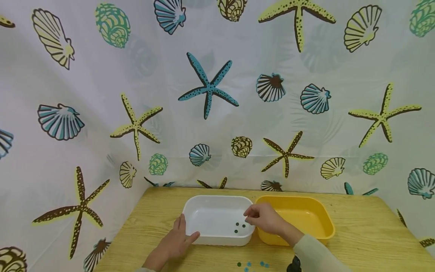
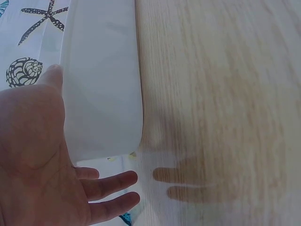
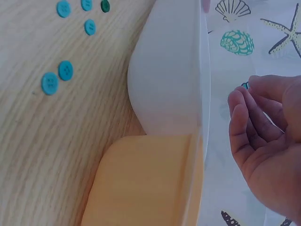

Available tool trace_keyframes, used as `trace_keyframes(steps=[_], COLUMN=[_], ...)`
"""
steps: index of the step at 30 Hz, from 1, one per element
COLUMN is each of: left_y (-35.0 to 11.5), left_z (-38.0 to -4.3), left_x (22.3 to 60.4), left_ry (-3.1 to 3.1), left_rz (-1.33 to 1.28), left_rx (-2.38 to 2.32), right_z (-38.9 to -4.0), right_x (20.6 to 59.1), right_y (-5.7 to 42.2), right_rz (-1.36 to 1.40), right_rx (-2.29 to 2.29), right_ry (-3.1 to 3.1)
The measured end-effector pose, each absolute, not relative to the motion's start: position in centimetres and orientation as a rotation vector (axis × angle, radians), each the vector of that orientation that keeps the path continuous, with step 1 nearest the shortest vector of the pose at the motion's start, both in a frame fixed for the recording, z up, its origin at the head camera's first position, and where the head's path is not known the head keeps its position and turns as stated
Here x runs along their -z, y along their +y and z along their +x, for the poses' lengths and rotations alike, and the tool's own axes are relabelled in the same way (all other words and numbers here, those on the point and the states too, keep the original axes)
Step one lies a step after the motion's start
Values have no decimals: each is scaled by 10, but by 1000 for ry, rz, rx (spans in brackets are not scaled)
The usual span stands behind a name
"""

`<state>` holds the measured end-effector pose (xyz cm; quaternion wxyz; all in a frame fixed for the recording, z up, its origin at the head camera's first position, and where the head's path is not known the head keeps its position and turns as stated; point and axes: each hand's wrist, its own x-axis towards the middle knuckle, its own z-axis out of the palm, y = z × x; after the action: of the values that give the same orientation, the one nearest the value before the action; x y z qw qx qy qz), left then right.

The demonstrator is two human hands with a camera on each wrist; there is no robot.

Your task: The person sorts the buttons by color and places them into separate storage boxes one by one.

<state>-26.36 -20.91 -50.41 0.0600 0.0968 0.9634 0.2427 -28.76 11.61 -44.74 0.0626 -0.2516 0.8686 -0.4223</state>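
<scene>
My right hand (image 1: 266,218) is over the right end of a white plastic basin (image 1: 217,240), near where it meets a yellow basin (image 1: 327,223). Between thumb and fingertips it pinches a small button (image 3: 245,85), mostly hidden, with only a dark bluish-green edge showing. Dark green buttons (image 1: 243,226) lie on the white basin's floor, toward its right side. My left hand (image 1: 175,241) rests against the white basin's front left corner, thumb at the rim and fingers extended along the outer side.
On the wooden table (image 1: 360,226) in front of the basins lie several blue buttons (image 3: 50,83) and one dark green button (image 3: 105,5). A white curtain (image 1: 231,124) printed with shells and starfish hangs behind and beside the table. A black object (image 1: 294,264) shows by the right sleeve.
</scene>
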Motion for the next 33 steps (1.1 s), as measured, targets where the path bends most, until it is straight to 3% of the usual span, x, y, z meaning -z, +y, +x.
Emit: trace_keyframes(steps=[19, 33], left_y=[-209, -209], left_z=[-263, -262], left_x=[503, 504], left_ry=[2917, 2928], left_rz=[305, 319], left_rx=[-730, -725], right_z=[-240, -239], right_x=[460, 495], right_y=[109, 110], right_rz=[-894, -1129], right_rx=[1311, 988], right_ry=[2368, 2390])
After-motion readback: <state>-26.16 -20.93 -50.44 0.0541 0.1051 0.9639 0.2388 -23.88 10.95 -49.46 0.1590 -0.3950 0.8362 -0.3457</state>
